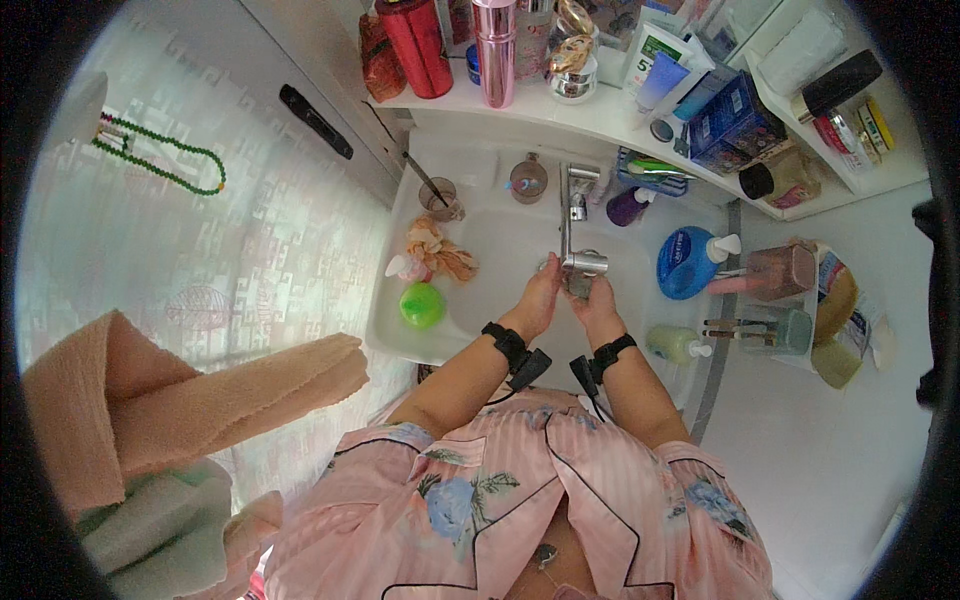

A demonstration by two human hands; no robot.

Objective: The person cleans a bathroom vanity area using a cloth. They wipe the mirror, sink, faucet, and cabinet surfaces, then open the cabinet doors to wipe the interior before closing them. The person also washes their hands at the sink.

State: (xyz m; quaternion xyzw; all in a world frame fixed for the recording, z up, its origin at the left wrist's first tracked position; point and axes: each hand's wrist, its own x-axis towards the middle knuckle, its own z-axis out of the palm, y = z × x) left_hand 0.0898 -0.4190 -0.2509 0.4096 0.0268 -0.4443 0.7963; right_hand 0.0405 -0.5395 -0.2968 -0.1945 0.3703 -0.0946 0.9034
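Both hands are over a white washbasin (495,330), directly under the spout of a chrome faucet (585,262). My left hand (538,296) comes in from the left, its fingertips up beside the spout's end. My right hand (596,304) lies opposite, its fingers close to the left ones. The spout hides part of both hands, and whether something is between them cannot be told. Black straps with small devices circle both wrists. A bright green round object (422,305) sits at the basin's left, near a tan cloth-like bundle (450,255) and a small pump bottle (409,268).
A glass cup (437,199) holds a dark stick. Right of the faucet stand a purple pump bottle (627,208) and a blue pump bottle (684,262); a pale green bottle (670,343) lies nearer. A cosmetics shelf (555,120) runs behind. Towels (225,397) hang at left.
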